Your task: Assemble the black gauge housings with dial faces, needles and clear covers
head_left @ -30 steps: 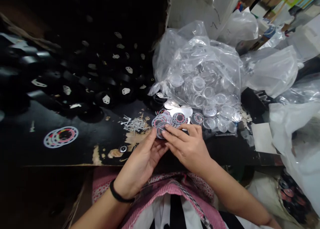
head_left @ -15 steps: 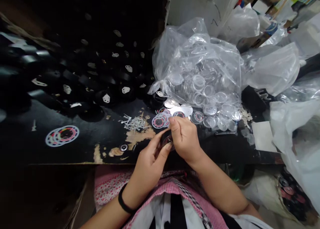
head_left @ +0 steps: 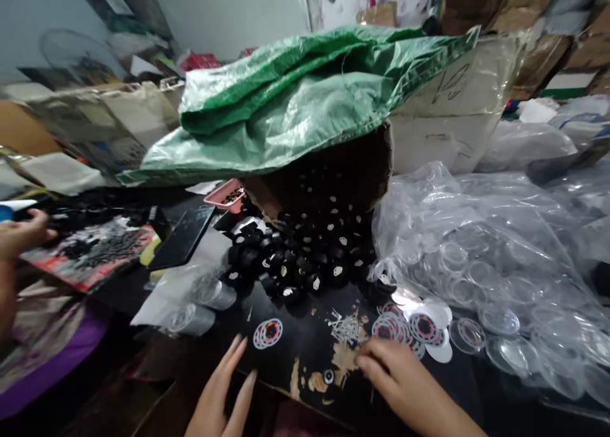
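Observation:
My left hand (head_left: 222,386) is at the table's front edge with its fingers apart and nothing visible in them. Just beyond it lie overlapping printed dial discs (head_left: 267,333). My right hand (head_left: 398,373) has its fingers curled together beside a pile of small white pointer-like pieces (head_left: 347,328); anything in the fingertips is hidden. Beyond that hand are more printed discs (head_left: 391,326) and plain silvery discs (head_left: 441,351). Between my hands a small dark ring (head_left: 328,376) lies on the worn black tabletop (head_left: 305,322).
Black round cases (head_left: 305,259) with pale metal tabs spill from a box under a green sack (head_left: 286,113). On the right bulges a plastic bag (head_left: 476,234) of clear round covers. Clear cups (head_left: 193,319) stand left. A co-worker's hand (head_left: 23,234) is at far left.
The view has swung up and left. My hands, together around a dark object before, are now apart, and that object is no longer seen in them.

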Demonstrator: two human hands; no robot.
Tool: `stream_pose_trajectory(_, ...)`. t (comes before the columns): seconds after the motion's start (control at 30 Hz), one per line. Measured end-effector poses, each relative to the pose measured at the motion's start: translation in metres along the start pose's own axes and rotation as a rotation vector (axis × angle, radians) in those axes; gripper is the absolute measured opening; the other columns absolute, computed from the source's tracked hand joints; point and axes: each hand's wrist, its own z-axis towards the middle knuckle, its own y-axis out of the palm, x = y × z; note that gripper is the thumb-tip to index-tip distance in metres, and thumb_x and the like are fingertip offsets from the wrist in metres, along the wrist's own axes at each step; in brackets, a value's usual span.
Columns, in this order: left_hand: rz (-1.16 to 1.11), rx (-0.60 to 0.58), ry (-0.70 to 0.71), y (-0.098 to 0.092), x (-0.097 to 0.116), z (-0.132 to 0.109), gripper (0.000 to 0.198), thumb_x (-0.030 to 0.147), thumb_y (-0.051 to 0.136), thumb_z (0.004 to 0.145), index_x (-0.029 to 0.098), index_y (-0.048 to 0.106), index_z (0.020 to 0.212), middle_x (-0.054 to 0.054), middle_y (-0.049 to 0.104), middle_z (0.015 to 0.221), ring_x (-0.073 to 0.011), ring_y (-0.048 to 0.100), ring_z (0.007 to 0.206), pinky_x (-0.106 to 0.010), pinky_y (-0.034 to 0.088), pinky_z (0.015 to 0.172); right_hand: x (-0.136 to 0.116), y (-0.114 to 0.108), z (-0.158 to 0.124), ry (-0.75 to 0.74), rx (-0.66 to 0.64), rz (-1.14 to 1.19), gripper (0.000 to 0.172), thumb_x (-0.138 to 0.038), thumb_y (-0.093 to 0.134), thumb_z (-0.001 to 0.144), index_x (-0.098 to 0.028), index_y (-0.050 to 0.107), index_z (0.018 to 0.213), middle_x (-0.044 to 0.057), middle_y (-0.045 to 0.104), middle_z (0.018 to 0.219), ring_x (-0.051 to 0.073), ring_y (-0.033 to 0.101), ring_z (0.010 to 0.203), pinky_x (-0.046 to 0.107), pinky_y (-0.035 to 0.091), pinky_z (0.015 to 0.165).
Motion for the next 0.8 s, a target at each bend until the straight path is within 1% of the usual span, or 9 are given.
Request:
stream_pose_trajectory(0.07,0.046,-0.01,0.066,0.008,0.045,0.073,0.045,0.042,0.046,0.094,0.021,0.059,0.132,-0.01,0.063,0.138,-0.0269,0.056,0.131,-0.044,0.042,0.112,0.001,0.007,0.0,-0.063,-0.01,-0.022,0.026,-0.031,0.044,0.097,-0.02,0.064,0.084,0.004,0.071,0.085,0.018,0.065,0.08,0.028,0.044,0.073)
stream_pose_trajectory(0.13,0.089,0.055,0.065,0.016,0.084,0.153,0.04,0.035,0.042,0.098,0.019,0.06,0.13,-0.011,0.062,0.138,-0.0243,0.054,0.132,-0.04,0.041,0.112,0.008,0.01,0.0,-0.117,0.082,-0.061,0.029,-0.031,0.042,0.098,-0.02,0.061,0.078,0.004,0.069,0.078,0.017,0.064,0.074,0.026,0.044,0.068)
stream_pose_trajectory(0.2,0.15,0.09,0.03,0.021,0.104,0.22,0.037,0.033,0.05,0.098,0.017,0.059,0.129,-0.013,0.061,0.138,-0.026,0.055,0.129,-0.047,0.043,0.109,0.018,0.011,0.002,-0.157,0.213,-0.09,0.033,-0.033,0.04,0.099,-0.02,0.057,0.073,0.003,0.065,0.071,0.016,0.061,0.068,0.025,0.042,0.063)
stream_pose_trajectory(0.23,0.184,0.101,0.005,0.023,0.107,0.243,0.038,0.036,0.057,0.095,0.017,0.059,0.128,-0.013,0.06,0.136,-0.0276,0.058,0.123,-0.053,0.046,0.103,0.022,0.01,0.003,-0.178,0.262,-0.098,0.034,-0.033,0.04,0.099,-0.02,0.056,0.072,0.003,0.064,0.07,0.016,0.061,0.066,0.025,0.042,0.062)
stream_pose_trajectory(0.27,0.218,0.099,-0.022,0.026,0.108,0.259,0.037,0.037,0.059,0.094,0.017,0.06,0.126,-0.012,0.061,0.133,-0.0271,0.06,0.118,-0.052,0.049,0.1,0.025,0.01,0.004,-0.197,0.294,-0.102,0.033,-0.033,0.04,0.099,-0.02,0.056,0.072,0.003,0.064,0.069,0.016,0.06,0.066,0.025,0.042,0.061)
stream_pose_trajectory(0.37,0.305,0.072,-0.077,0.04,0.105,0.269,0.035,0.037,0.061,0.093,0.017,0.062,0.122,-0.011,0.063,0.125,-0.0248,0.064,0.108,-0.048,0.053,0.091,0.026,0.01,0.007,-0.245,0.303,-0.11,0.03,-0.029,0.043,0.098,-0.021,0.055,0.072,0.001,0.063,0.069,0.015,0.059,0.065,0.024,0.041,0.062)
stream_pose_trajectory(0.53,0.366,0.057,-0.098,0.069,0.109,0.24,0.032,0.037,0.061,0.094,0.017,0.063,0.118,-0.01,0.065,0.12,-0.0231,0.065,0.104,-0.045,0.054,0.089,0.017,0.01,0.003,-0.268,0.249,-0.084,0.026,-0.026,0.045,0.097,-0.02,0.057,0.076,0.001,0.066,0.071,0.014,0.06,0.067,0.025,0.04,0.066)
stream_pose_trajectory(0.67,0.349,0.09,-0.075,0.091,0.121,0.228,0.034,0.037,0.061,0.093,0.018,0.061,0.121,-0.01,0.064,0.121,-0.0232,0.065,0.103,-0.044,0.055,0.087,0.019,0.006,-0.001,-0.248,0.201,-0.078,0.027,-0.028,0.044,0.099,-0.02,0.06,0.078,0.002,0.066,0.073,0.015,0.061,0.07,0.026,0.041,0.07)
stream_pose_trajectory(0.8,0.278,0.135,0.03,0.094,0.14,0.223,0.037,0.035,0.063,0.093,0.019,0.059,0.126,-0.01,0.062,0.126,-0.0242,0.064,0.107,-0.044,0.055,0.087,0.023,0.003,-0.001,-0.26,0.196,-0.093,0.028,-0.029,0.044,0.099,-0.019,0.06,0.078,0.002,0.065,0.071,0.014,0.06,0.068,0.026,0.04,0.068)
